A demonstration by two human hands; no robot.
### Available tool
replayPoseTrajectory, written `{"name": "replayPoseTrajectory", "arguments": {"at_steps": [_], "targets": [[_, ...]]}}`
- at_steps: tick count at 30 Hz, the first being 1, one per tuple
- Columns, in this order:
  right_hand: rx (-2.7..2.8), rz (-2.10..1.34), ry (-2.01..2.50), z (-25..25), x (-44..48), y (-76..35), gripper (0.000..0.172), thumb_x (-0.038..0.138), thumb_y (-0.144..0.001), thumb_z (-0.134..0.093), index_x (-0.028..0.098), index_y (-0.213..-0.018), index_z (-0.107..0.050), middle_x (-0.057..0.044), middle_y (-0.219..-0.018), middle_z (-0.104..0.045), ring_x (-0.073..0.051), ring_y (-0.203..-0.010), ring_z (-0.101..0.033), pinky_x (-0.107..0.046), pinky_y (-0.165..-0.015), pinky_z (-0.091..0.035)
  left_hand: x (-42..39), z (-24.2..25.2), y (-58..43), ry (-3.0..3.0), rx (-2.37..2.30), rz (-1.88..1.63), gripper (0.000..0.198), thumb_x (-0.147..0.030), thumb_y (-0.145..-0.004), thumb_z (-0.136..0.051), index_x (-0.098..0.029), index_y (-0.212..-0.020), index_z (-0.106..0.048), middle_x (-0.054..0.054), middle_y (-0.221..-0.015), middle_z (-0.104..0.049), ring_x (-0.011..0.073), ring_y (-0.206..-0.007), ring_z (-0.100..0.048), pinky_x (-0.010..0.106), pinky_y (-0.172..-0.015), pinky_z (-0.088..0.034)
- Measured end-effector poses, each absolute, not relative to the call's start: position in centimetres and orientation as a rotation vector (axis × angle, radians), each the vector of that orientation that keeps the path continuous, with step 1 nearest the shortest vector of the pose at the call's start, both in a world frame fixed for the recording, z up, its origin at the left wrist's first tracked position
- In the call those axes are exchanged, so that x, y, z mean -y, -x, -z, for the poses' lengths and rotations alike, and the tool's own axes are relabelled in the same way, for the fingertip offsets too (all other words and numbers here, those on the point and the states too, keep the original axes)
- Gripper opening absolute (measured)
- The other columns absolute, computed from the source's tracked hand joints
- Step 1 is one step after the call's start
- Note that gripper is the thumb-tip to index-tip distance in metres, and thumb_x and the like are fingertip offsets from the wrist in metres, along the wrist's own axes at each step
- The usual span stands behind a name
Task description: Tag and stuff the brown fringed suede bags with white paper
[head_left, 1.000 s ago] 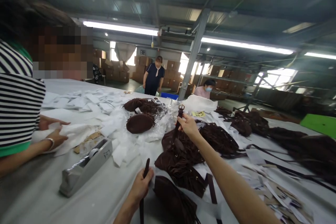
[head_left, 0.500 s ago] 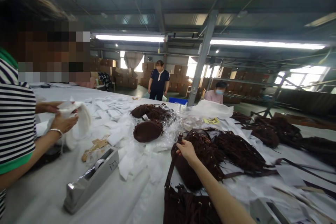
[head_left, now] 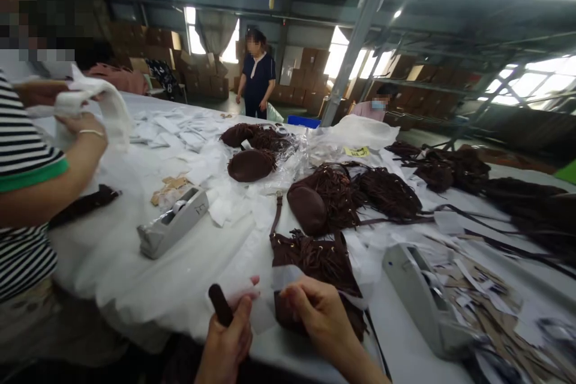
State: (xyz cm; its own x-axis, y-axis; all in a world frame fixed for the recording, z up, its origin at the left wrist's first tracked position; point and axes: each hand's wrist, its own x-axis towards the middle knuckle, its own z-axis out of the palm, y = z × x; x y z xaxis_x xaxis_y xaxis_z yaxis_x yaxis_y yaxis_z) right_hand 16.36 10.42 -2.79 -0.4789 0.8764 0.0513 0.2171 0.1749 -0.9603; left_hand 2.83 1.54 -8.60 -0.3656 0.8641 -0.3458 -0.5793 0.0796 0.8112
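My left hand (head_left: pixel 229 333) is closed round a dark brown strap end (head_left: pixel 220 306), near the table's front edge. Thin white tissue (head_left: pixel 261 309) stretches between my two hands. My right hand (head_left: pixel 312 312) pinches the tissue's other side, over the lower part of a brown fringed bag (head_left: pixel 315 255). That bag lies flat, with gold eyelets along its top and a strap with a buckle (head_left: pixel 279 195) reaching away from it. Just behind it rests another brown fringed bag (head_left: pixel 308 207) with a smooth oval base.
Grey tape dispensers stand at left (head_left: pixel 173 222) and right (head_left: pixel 423 306). More brown bags (head_left: pixel 252 165), white sheets and paper scraps (head_left: pixel 486 300) cover the table. At left, a co-worker in a striped shirt (head_left: pixel 27 150) handles white material; other people are beyond the table.
My right hand has let go of the buckled strap and moved down toward me, onto the tissue. My left hand has come into view with the strap end. The view has tilted down.
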Motion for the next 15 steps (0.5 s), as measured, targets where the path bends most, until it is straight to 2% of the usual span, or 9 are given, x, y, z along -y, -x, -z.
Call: {"name": "replayPoseTrajectory", "arguments": {"at_steps": [2, 3, 5, 8, 12, 15], "targets": [[1.777, -1.326, 1.051, 4.2, -7.3, -16.7, 0.025, 0.047, -0.078, -0.065, 0.026, -0.09, -0.072, -0.003, -0.072, -0.065, -0.018, -0.061, -0.057, -0.028, -0.056, -0.045, -1.3, 7.8, -3.7, -0.352, -1.071, -1.548, 0.065, -0.056, -0.071, -0.069, -0.013, -0.119, -0.06, -0.013, -0.041, -0.021, 0.0027, -0.035, -0.013, 0.017, -0.034, -0.013], [1.734, -1.36, 1.046, 4.9, -6.4, -16.7, 0.031, 0.047, -0.075, -0.069, 0.027, -0.098, -0.071, -0.005, -0.082, -0.067, -0.02, -0.069, -0.059, -0.03, -0.061, -0.047, -1.2, 7.6, -4.0, -0.355, -1.031, -1.537, 0.062, -0.055, -0.073, -0.068, -0.012, -0.117, -0.061, -0.013, -0.041, -0.022, 0.0026, -0.035, -0.014, 0.017, -0.035, -0.013], [1.636, -1.469, 1.023, 5.8, -5.2, -16.4, 0.036, 0.047, -0.072, -0.071, 0.026, -0.102, -0.07, -0.007, -0.091, -0.068, -0.023, -0.079, -0.061, -0.032, -0.069, -0.049, -0.7, 7.6, -4.7, -0.352, -0.982, -1.523, 0.058, -0.053, -0.074, -0.068, -0.011, -0.113, -0.062, -0.013, -0.041, -0.024, 0.0025, -0.036, -0.016, 0.017, -0.035, -0.014], [1.562, -1.517, 1.039, 6.4, -4.2, -16.0, 0.028, 0.049, -0.076, -0.067, 0.024, -0.087, -0.073, -0.006, -0.081, -0.068, -0.022, -0.073, -0.059, -0.033, -0.067, -0.048, 0.1, 7.7, -5.3, -0.33, -0.978, -1.517, 0.051, -0.051, -0.075, -0.068, -0.011, -0.107, -0.064, -0.012, -0.042, -0.026, 0.0025, -0.037, -0.018, 0.017, -0.036, -0.014], [1.58, -1.487, 1.084, 7.2, -3.2, -16.3, 0.028, 0.051, -0.073, -0.068, 0.025, -0.08, -0.073, -0.003, -0.067, -0.064, -0.019, -0.059, -0.054, -0.03, -0.056, -0.043, 0.8, 7.6, -5.7, -0.304, -1.0, -1.585, 0.042, -0.05, -0.076, -0.067, -0.012, -0.093, -0.065, -0.011, -0.043, -0.025, 0.0022, -0.038, -0.016, 0.018, -0.037, -0.012], [1.64, -1.361, 1.121, 8.2, -2.8, -17.2, 0.027, 0.052, -0.073, -0.065, 0.028, -0.061, -0.069, -0.001, -0.058, -0.062, -0.019, -0.053, -0.054, -0.031, -0.05, -0.041, 0.8, 8.6, -6.3, -0.347, -1.049, -1.551, 0.049, -0.058, -0.071, -0.068, -0.012, -0.089, -0.065, -0.011, -0.039, -0.025, 0.0027, -0.035, -0.017, 0.019, -0.035, -0.011]]}}
